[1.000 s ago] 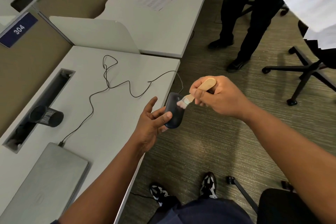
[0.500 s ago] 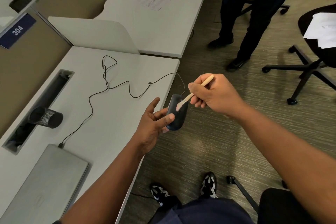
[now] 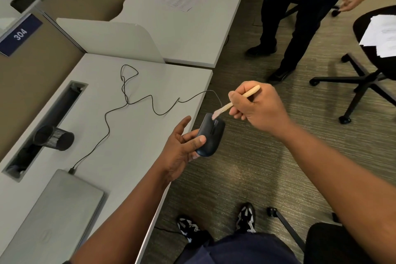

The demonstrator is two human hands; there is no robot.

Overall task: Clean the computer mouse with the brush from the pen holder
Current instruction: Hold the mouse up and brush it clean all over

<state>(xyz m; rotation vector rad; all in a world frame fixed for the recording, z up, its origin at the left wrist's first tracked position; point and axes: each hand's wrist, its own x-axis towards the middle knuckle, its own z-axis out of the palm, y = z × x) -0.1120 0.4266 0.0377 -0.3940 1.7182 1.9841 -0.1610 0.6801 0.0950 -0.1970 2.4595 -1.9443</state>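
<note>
My left hand (image 3: 182, 148) holds a black wired computer mouse (image 3: 211, 135) between thumb and fingers, out past the desk's front edge over the floor. My right hand (image 3: 255, 107) grips a wooden-handled brush (image 3: 235, 102), and its pale bristles touch the mouse's front end near the scroll wheel. The mouse's thin black cable (image 3: 128, 100) trails back across the white desk (image 3: 111, 156) to a closed grey laptop (image 3: 53, 216). A black mesh pen holder (image 3: 53, 137) lies on its side by the desk's cable slot.
Another person in dark trousers (image 3: 300, 17) stands at the far right beside a second white desk (image 3: 192, 28) with papers on it. An office chair (image 3: 375, 49) carrying paper sheets stands to the right. A black chair seat (image 3: 334, 244) is at bottom right, my shoes below.
The brush has turned in my right hand and its bristles shifted from the mouse's middle toward its front end. The other person's held paper has dropped out of view.
</note>
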